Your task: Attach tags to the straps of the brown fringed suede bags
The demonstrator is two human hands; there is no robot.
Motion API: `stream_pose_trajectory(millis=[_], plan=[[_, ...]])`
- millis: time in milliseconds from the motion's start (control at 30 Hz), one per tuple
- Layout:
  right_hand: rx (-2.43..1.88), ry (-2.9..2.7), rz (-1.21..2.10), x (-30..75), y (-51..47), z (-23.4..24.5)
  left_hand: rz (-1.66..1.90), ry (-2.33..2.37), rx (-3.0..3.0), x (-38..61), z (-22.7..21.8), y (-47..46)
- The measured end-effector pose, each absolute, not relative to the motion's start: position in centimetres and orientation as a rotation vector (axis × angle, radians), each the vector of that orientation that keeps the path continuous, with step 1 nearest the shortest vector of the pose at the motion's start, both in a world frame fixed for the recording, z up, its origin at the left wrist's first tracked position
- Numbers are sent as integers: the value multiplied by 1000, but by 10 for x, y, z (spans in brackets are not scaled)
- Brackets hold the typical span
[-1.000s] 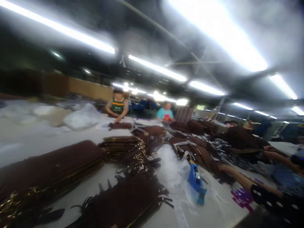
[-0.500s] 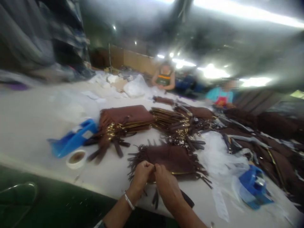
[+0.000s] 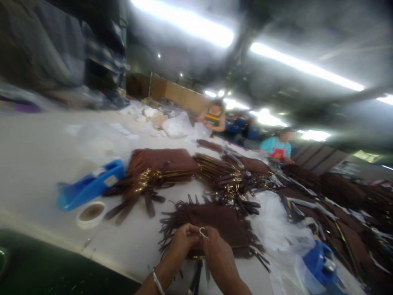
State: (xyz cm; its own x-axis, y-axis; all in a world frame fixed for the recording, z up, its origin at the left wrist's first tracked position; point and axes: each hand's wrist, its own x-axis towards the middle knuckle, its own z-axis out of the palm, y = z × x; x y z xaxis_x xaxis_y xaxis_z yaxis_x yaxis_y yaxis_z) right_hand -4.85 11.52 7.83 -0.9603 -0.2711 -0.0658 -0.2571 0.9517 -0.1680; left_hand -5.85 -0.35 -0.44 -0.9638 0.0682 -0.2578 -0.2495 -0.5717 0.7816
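A brown fringed pouch (image 3: 224, 223) lies flat on the table, and both hands are over its near left part. My right hand (image 3: 219, 252) is closed, pinching a shiny metal ring (image 3: 203, 232) at its fingertips. Right beside it, my left hand (image 3: 184, 239) is closed too, its fingertips pressed together close to the ring; what they grip is hidden. Below the hands hangs a narrow dark strap (image 3: 197, 276), with a bit of gold-coloured metal above it. A silver bangle (image 3: 157, 282) circles my left wrist.
Stacked brown fringed pouches (image 3: 166, 159) with gold clasps stand behind. Left are a blue tape dispenser (image 3: 92, 184) and a tape roll (image 3: 91, 215). Clear plastic (image 3: 276, 225) and another blue dispenser (image 3: 321, 262) lie right. Two people (image 3: 213, 119) work across the table.
The camera has tilted, so the table sits lower in view. My hands stay together over the pouch; the metal ring now shows between them. The pouch's gold edge is less visible.
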Motion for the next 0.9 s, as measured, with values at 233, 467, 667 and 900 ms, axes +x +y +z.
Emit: stream_pose_trajectory(millis=[233,467,667,900], plan=[[-550,3166,-80,-55,119,63,2676,1551,-240,-60,-9,4],[-601,3287,-77,-56,119,59,2572,1906,-261,-58,-10,10],[-561,3267,-23,-57,116,63,2447,2141,-327,-55,3,10],[-616,3265,79,-55,116,53,2327,2314,-376,-46,12,12]])
